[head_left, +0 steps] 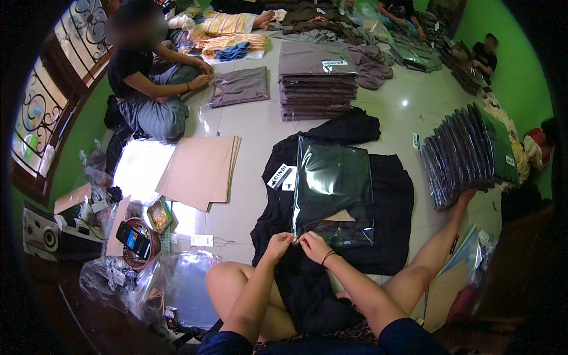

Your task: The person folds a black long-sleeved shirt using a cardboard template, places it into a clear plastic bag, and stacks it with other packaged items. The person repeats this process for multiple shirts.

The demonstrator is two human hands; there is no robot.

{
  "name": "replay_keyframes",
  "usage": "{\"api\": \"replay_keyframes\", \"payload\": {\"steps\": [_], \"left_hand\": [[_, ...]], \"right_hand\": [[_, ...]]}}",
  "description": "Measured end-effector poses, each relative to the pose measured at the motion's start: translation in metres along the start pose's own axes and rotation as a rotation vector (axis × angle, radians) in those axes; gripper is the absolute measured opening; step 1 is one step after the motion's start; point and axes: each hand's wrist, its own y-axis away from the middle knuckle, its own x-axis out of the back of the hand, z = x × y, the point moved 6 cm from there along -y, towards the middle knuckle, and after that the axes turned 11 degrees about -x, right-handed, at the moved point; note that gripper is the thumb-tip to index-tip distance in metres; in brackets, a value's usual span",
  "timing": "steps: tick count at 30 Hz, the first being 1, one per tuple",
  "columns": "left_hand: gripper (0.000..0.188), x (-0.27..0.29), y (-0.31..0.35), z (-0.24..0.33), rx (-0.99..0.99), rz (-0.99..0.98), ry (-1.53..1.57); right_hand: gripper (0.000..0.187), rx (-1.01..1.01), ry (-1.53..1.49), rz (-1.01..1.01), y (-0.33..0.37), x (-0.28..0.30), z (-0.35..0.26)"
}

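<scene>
On the floor before me lies a folded black garment in a clear plastic bag (331, 183), with a tan card (340, 216) showing near its near end. My left hand (280, 245) and my right hand (315, 246) meet at the bag's near left corner, fingers pinched together on the plastic edge. What exactly sits between the fingertips is too small to make out. Beneath the bag spreads loose black clothing (393, 219). A black-and-white hang tag (280, 177) rests on that cloth, left of the bag.
Bagged black garments (467, 157) lean in a row at right. Bagged brown garments (316, 97) are stacked ahead. Cardboard sheets (198, 168) lie left, beyond a basket (152, 254) with a phone (134, 239). A person (151, 77) sits far left, handling a brown garment (239, 87).
</scene>
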Motion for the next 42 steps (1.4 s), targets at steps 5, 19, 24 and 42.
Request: {"api": "replay_keyframes", "payload": {"steps": [5,19,24,42], "left_hand": [[0.022,-0.001,0.002,0.003,-0.037,-0.012,0.101],[0.026,0.001,-0.01,-0.025,0.026,0.031,-0.097],[0.018,0.002,0.001,-0.001,-0.077,0.125,-0.225],[0.049,-0.018,-0.006,0.089,-1.048,-0.514,-1.52]], "right_hand": [[0.011,0.102,0.147,0.059,0.002,-0.009,-0.008],[0.014,0.127,0.238,-0.163,0.038,0.002,0.009],[0.019,-0.56,0.676,0.42,0.18,0.239,0.105],[0.039,0.103,0.777,0.196,0.087,0.17,0.102]]}}
